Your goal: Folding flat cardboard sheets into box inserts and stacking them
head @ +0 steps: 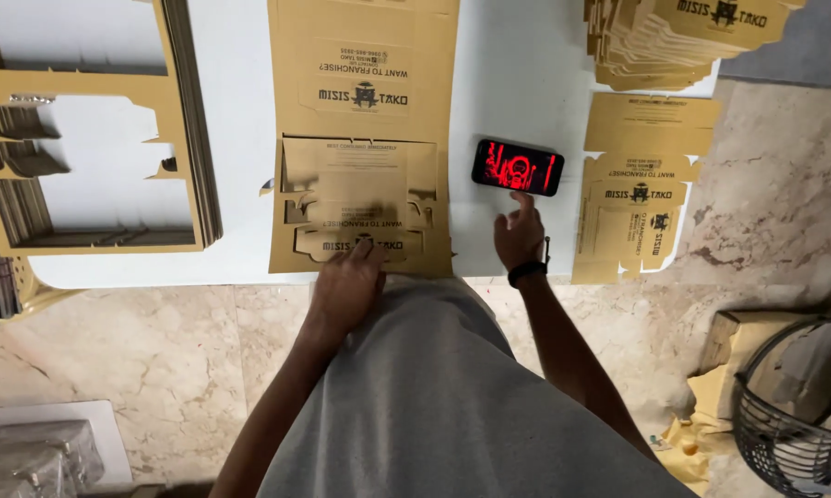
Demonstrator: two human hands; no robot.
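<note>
Left hand (346,281) presses flat, fingers spread, holding nothing, on the die-cut brown cardboard box blank (360,207) at the white tabletop (508,83) edge; right hand (519,235), one finger extended, taps the red-screened black phone (518,167) (attention split); the blank could slide off.

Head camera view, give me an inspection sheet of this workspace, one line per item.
Surface: white table, its near edge over a marble floor.
Job's things: die-cut cardboard sheet lying flat with a punched box blank at its near end.
Clutter: phone with a red-lit screen; punched-out frame stack at left; blank stack at top right; loose blanks on the floor.
Hands: left hand presses the sheet's near edge; right hand, dark wristband, fingertip on the phone.
Cables: nothing seen.
Surroundings: black wire basket, cardboard scraps beside it.
</note>
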